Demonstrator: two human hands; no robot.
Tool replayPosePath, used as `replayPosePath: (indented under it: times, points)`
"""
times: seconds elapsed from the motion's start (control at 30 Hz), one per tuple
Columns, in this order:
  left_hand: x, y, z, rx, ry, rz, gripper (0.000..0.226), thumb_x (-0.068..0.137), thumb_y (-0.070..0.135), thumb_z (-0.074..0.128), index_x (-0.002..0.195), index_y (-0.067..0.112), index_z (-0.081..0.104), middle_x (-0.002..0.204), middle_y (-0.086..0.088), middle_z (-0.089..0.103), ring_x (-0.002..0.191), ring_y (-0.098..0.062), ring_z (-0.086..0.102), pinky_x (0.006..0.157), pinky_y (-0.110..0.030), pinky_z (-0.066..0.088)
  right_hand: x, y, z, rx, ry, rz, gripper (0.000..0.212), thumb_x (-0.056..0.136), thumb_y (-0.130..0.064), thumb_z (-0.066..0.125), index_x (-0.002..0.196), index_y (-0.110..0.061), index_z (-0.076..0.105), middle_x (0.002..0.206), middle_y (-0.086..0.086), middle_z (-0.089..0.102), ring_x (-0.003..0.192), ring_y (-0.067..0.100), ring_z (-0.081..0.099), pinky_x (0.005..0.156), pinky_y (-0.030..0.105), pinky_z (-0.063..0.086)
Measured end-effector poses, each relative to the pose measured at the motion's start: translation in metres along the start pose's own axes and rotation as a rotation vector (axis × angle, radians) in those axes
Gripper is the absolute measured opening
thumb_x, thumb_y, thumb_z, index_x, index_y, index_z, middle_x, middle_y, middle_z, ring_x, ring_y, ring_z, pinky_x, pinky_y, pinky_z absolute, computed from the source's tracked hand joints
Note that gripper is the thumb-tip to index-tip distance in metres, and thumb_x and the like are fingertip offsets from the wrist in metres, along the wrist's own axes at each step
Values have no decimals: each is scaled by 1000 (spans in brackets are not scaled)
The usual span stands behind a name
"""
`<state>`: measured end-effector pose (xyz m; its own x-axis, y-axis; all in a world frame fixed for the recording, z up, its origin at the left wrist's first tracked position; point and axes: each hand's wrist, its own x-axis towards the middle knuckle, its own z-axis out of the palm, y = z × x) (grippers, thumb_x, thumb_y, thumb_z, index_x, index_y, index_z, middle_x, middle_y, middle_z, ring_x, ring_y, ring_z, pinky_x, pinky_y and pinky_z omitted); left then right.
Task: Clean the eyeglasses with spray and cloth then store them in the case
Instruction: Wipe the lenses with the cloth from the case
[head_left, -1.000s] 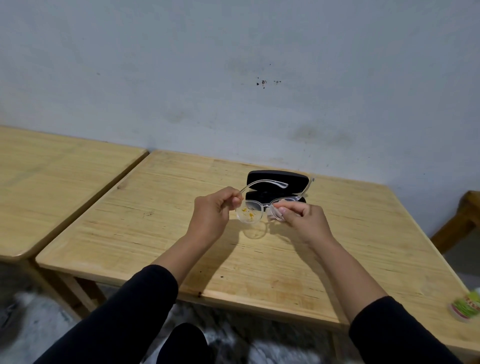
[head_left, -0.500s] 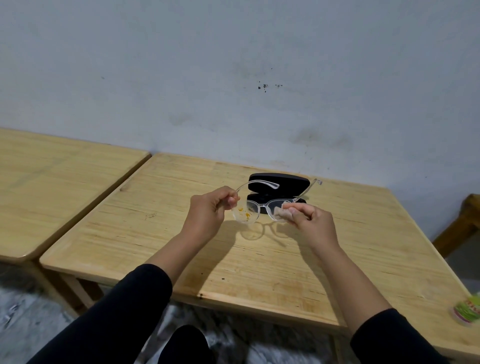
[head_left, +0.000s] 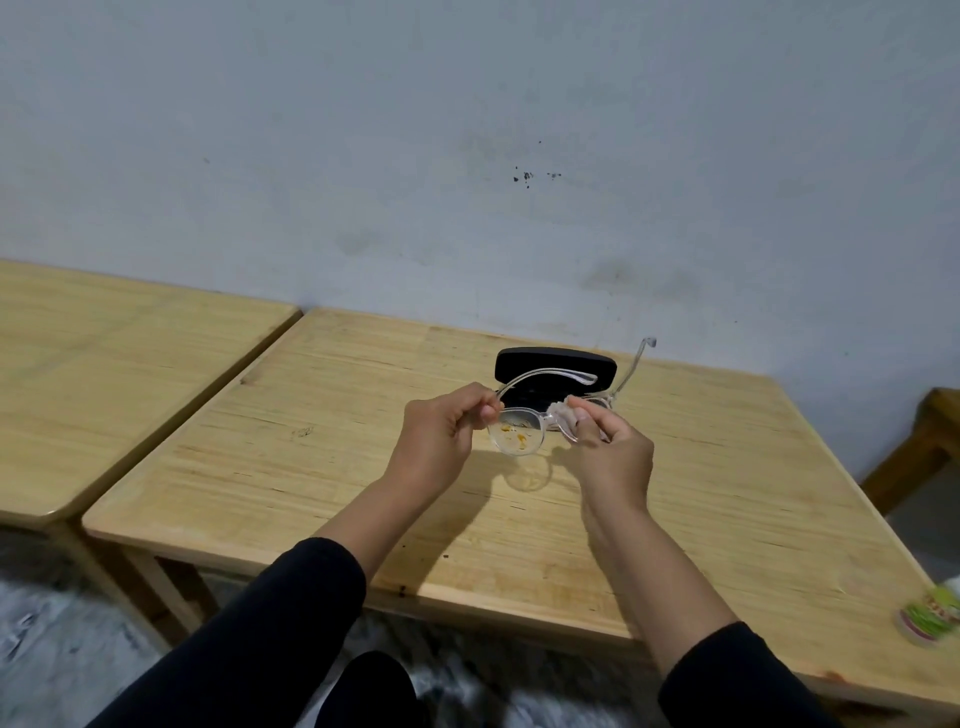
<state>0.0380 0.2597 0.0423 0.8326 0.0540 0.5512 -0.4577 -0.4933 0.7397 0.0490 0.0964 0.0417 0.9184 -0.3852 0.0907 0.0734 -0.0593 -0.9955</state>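
Observation:
I hold clear-framed eyeglasses (head_left: 519, 431) above the wooden table (head_left: 311, 467), their arms unfolded and pointing away from me. My left hand (head_left: 441, 441) pinches the left hinge. Orange smudges show on the left lens. My right hand (head_left: 608, 447) presses a small pale cloth (head_left: 566, 415) against the right lens, which the cloth and fingers mostly hide. Behind the glasses lies the black case (head_left: 556, 366), open, partly hidden by the frame.
A second wooden table (head_left: 104, 374) adjoins on the left. A green and white bottle (head_left: 930, 613) lies at the table's right front edge. A wooden piece of furniture (head_left: 924, 441) stands at the far right. The wall is close behind.
The glasses and both hands have risen slightly and tilted; the right arm of the frame now points higher. My right hand has shifted the cloth on the right lens.

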Motion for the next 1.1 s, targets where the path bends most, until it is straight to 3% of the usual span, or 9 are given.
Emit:
replayPosePath:
  times: [0.17, 0.33, 0.43, 0.53, 0.63, 0.73, 0.83, 0.97, 1.1]
  points:
    - [1, -4, -6, 25, 5, 19, 29, 83, -14, 48, 81, 9, 67, 77, -9, 71, 84, -12, 67, 76, -11, 52, 10, -10, -19, -172, -334, -4, 21, 91, -5, 55, 89, -15, 73, 82, -1, 70, 75, 8, 65, 60, 8, 51]
    - [8, -9, -12, 23, 23, 0, 32, 83, -16, 46, 80, 9, 67, 75, -10, 70, 81, -13, 68, 78, -16, 54, 19, -20, -33, -296, -648, -14, 26, 91, 0, 52, 82, -15, 72, 84, 7, 73, 72, 10, 71, 65, 14, 53]
    - [10, -9, -17, 9, 14, 2, 31, 84, -16, 46, 81, 7, 67, 78, -10, 71, 84, -9, 67, 77, -11, 52, 23, -26, -41, -418, -723, -50, 28, 89, 1, 51, 80, -15, 72, 80, 5, 74, 74, 5, 70, 66, 10, 51]
    - [10, -9, -18, 5, 10, -6, 29, 85, -16, 46, 81, 5, 66, 78, -10, 70, 85, 0, 66, 78, -11, 52, 24, -25, -41, -369, -586, -62, 25, 90, -3, 53, 81, -14, 73, 77, -1, 73, 71, 3, 68, 66, 12, 51]
    - [9, -10, -17, 4, 11, -4, 30, 84, -17, 46, 81, 5, 66, 77, -10, 70, 87, 2, 66, 78, -12, 52, 17, -14, -31, -150, -313, 25, 19, 89, -3, 55, 86, -9, 73, 73, -4, 71, 64, -2, 67, 60, 13, 52]
    - [6, -8, -11, 14, -1, 16, 31, 83, -17, 47, 82, 7, 66, 79, -10, 71, 86, -8, 67, 78, -11, 51, 12, 2, -14, -10, 9, 98, 19, 87, -15, 60, 76, -26, 72, 80, -6, 73, 82, 11, 70, 80, 35, 57]
    - [0, 1, -1, -2, -21, 32, 27, 83, -16, 50, 83, 5, 67, 79, -3, 70, 80, 5, 65, 74, -6, 49, 0, 0, -1, 183, 196, 85, 20, 90, -14, 57, 81, -28, 68, 96, 3, 72, 93, 20, 68, 87, 33, 53]
    - [-2, 5, 5, -18, -14, 28, 27, 83, -16, 49, 82, 5, 67, 75, 0, 67, 78, 5, 65, 72, -4, 48, -4, -5, 0, 89, 147, -9, 19, 91, -14, 56, 104, -13, 70, 98, -3, 68, 94, 12, 62, 81, 17, 46]
    - [1, 5, 0, -4, 8, 39, 37, 82, -14, 47, 79, 19, 64, 72, -2, 67, 78, -15, 68, 73, -16, 55, 3, -2, -11, 10, -69, -4, 14, 89, -17, 61, 96, -23, 72, 96, -6, 72, 97, 12, 66, 91, 32, 52]
